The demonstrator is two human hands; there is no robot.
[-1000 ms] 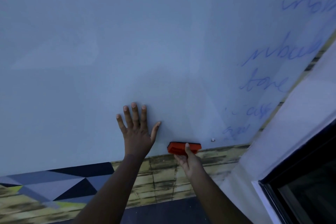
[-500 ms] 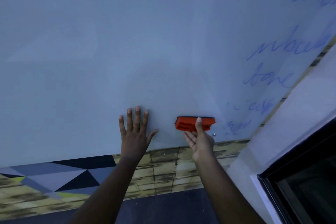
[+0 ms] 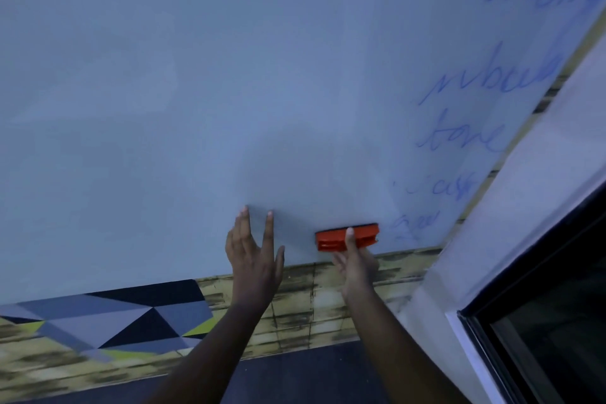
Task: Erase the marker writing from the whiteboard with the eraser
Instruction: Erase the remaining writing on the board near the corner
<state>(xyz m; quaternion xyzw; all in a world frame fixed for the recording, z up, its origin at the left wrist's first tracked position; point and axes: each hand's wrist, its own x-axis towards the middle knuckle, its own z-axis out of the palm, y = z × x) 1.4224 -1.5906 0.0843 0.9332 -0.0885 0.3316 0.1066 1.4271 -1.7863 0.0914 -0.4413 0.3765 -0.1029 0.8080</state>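
The right hand pinches the orange eraser from below, one finger laid over its back, and holds its dark felt side flat against the whiteboard, low and right of centre in the frame. That grip probably lets the person push the pad sideways while keeping it pressed to the surface. The left hand is just left of the eraser with straight, loosely spread fingers, holding nothing; its fingertips lie at the board, seemingly to steady the body, though contact is hard to confirm.

The remaining blue marker writing runs in a column of scrawled words down the right side of the frame; the lowest word sits just right of the eraser. The wide left and centre of the board look wiped.

The board's bottom edge lies just under the eraser, above a yellow brick-patterned wall. Its right edge slants close past the writing, against a white frame, so strokes to the right have little run. Upward there is open room.
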